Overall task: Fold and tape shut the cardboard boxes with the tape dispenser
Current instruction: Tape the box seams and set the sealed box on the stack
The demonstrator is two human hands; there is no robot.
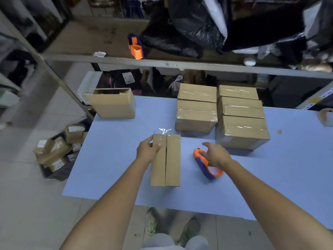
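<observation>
A small cardboard box [166,163] lies on the blue table [111,159], its two top flaps folded shut with a seam down the middle. A loose end of clear tape sticks up at its far edge. My left hand [148,150] grips the box's far left corner, thumb on top. An orange and blue tape dispenser [207,168] lies on the table to the right of the box. My right hand [215,154] hovers over it with fingers spread; whether it touches the dispenser is unclear.
Two stacks of taped boxes [221,114] stand behind on the table. An open box [112,103] sits at the far left corner. A tape roll [326,116] lies at the right edge. A second orange dispenser [136,47] is on the shelf above. Parcels [57,148] lie on the floor to the left.
</observation>
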